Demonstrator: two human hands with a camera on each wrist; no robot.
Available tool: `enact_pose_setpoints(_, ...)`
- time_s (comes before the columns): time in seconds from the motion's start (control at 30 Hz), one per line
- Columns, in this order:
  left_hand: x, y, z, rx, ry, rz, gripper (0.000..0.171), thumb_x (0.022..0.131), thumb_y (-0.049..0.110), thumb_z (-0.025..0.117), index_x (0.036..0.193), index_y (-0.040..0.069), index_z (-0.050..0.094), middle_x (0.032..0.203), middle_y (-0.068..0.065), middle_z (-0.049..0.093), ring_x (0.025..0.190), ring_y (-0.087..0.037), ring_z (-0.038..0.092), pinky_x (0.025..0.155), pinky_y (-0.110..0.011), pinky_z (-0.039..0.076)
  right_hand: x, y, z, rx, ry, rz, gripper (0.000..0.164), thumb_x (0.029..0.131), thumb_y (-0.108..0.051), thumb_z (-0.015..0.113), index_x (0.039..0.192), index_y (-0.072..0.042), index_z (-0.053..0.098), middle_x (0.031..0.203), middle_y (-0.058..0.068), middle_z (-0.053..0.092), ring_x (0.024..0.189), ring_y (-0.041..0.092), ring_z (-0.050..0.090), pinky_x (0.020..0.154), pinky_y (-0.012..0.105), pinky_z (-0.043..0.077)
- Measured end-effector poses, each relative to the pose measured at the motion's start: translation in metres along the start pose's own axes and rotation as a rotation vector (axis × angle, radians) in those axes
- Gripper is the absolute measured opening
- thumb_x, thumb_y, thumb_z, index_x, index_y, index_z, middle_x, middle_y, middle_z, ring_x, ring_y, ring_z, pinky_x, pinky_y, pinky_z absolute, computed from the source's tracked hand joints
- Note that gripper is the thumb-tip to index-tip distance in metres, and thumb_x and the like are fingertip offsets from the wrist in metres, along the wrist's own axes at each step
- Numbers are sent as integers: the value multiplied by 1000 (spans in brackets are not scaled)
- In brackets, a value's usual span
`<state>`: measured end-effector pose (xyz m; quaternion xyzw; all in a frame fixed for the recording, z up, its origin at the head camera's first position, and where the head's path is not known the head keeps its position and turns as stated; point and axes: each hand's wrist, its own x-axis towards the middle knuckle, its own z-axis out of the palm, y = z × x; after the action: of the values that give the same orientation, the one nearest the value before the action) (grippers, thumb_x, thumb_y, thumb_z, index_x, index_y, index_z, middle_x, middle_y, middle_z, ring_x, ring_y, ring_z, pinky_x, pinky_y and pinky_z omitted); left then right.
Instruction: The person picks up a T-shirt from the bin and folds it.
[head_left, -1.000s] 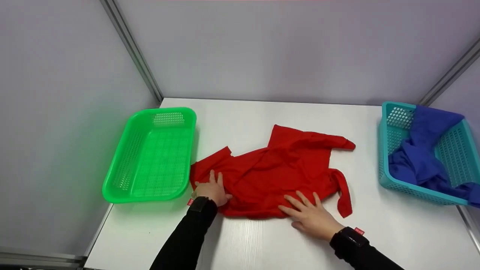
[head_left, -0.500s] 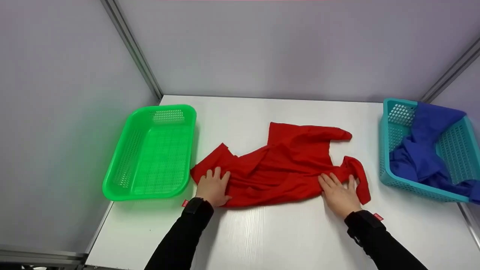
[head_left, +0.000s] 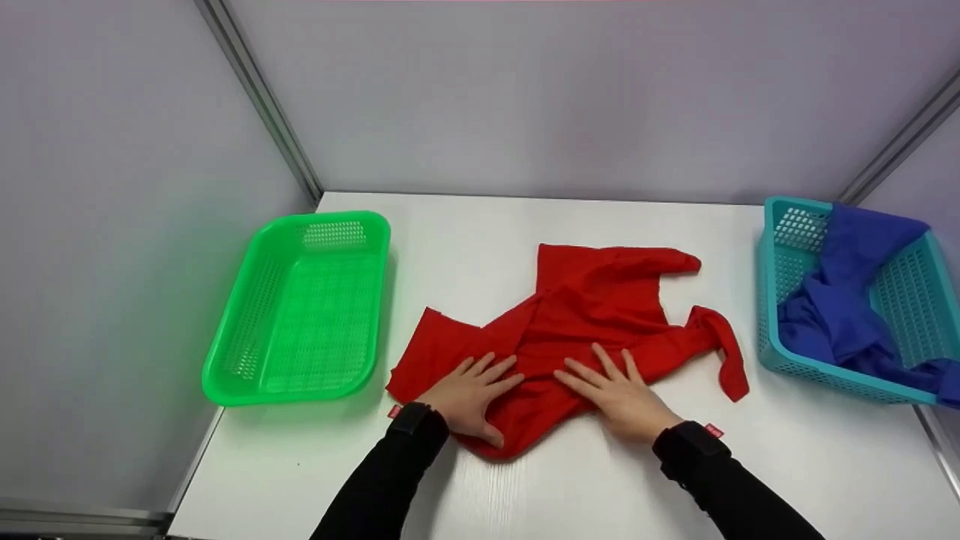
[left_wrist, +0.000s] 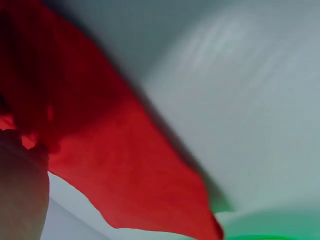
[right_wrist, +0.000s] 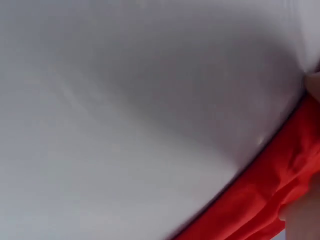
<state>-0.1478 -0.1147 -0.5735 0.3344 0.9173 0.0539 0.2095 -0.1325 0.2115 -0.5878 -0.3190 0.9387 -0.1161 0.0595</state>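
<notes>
Your left hand (head_left: 472,394) and right hand (head_left: 619,401) rest on the red garment (head_left: 600,307), fingers spread and released rather than gripping. The garment lies wrinkled on the white table (head_left: 465,240), between the green basket (head_left: 315,322) and the teal basket (head_left: 911,300), which holds blue cloth (head_left: 844,292). Each of your black wristbands (head_left: 694,442) carries a small red tag (head_left: 714,430) with pale marks too small to read.

Red fabric garment (head_left: 577,315) with two narrow, sleeve-like ends, spread and wrinkled on the white desk (head_left: 465,247), right of the green rectangular plastic basket (head_left: 322,322). Both ends point away from the basket, one nearly straight, the other bent.
</notes>
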Motion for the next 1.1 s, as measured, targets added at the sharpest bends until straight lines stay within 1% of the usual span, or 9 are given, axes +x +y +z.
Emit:
enact_pose_setpoints(0.13, 9, 8, -7, -8, -27, -79, 92, 92, 63, 74, 169, 39, 29, 181, 4, 20, 167, -34, 20, 135, -54, 22, 2, 0, 3, -207, 112, -49, 47, 91, 8, 68, 134, -12, 68, 120, 13, 67, 127, 40, 61, 119, 81, 27)
enact_pose_setpoints(0.27, 13, 11, -15, -51, -24, -182, 65, 107, 51, 54, 167, 33, 37, 179, -1, 26, 165, -39, 26, 131, -56, 30, -5, 13, 2, -349, 316, -115, 21, 92, 11, 57, 102, -8, 61, 95, 12, 57, 99, 36, 59, 117, 77, 36)
enact_pose_setpoints(0.47, 21, 6, -14, -102, 56, -381, 57, 109, 31, 43, 165, 24, 43, 175, -12, 34, 157, -49, 35, 118, -61, 46, -19, 34, -3, -442, 534, -300, 43, 107, 6, 14, 92, -7, 52, 101, 14, 57, 103, 37, 59, 111, 75, 43)
enact_pose_setpoints(0.6, 20, 8, -17, -52, 62, -563, 62, 110, 35, 52, 166, 14, 40, 173, -18, 35, 153, -55, 39, 105, -65, 55, -33, 49, -5, -484, 486, -274, 31, 105, 7, 27, 96, -5, 54, 112, 19, 62, 117, 43, 62, 113, 75, 40)
enact_pose_setpoints(0.73, 19, 10, -18, 16, 29, -692, 73, 108, 49, 56, 167, 11, 35, 173, -18, 35, 146, -58, 47, 96, -62, 60, -51, 56, -6, -489, 294, -31, 25, 97, 5, 56, 119, -2, 66, 127, 22, 69, 134, 48, 60, 117, 80, 29)
enact_pose_setpoints(0.83, 19, 11, -22, 82, 51, -676, 76, 104, 59, 58, 157, 5, 52, 160, -21, 53, 125, -50, 67, 85, -52, 64, -55, 52, -11, -357, 169, 194, 43, 98, 1, 63, 139, -9, 68, 144, 23, 67, 145, 52, 51, 119, 85, 18)
enact_pose_setpoints(0.93, 19, 11, -25, 111, 179, -575, 61, 101, 59, 63, 107, 1, 80, 109, -18, 79, 90, -39, 76, 72, -46, 63, -48, 44, -17, -187, 250, 317, 40, 96, 0, 65, 135, -6, 71, 148, 24, 65, 144, 52, 53, 119, 84, 20)
enact_pose_setpoints(1.03, 20, 8, -24, 117, 375, -451, 53, 101, 49, 67, 67, 8, 68, 63, -9, 66, 71, -34, 71, 65, -46, 60, -36, 29, -20, -106, 431, 246, 34, 88, 6, 68, 121, 0, 74, 137, 25, 71, 134, 50, 61, 118, 78, 31)
enact_pose_setpoints(1.1, 21, 5, -22, 147, 458, -374, 39, 102, 38, 67, 75, 8, 67, 67, -9, 65, 76, -33, 70, 65, -45, 60, -27, 12, -17, -102, 455, 130, 37, 88, 3, 71, 125, 0, 73, 137, 24, 71, 133, 49, 63, 117, 74, 37)
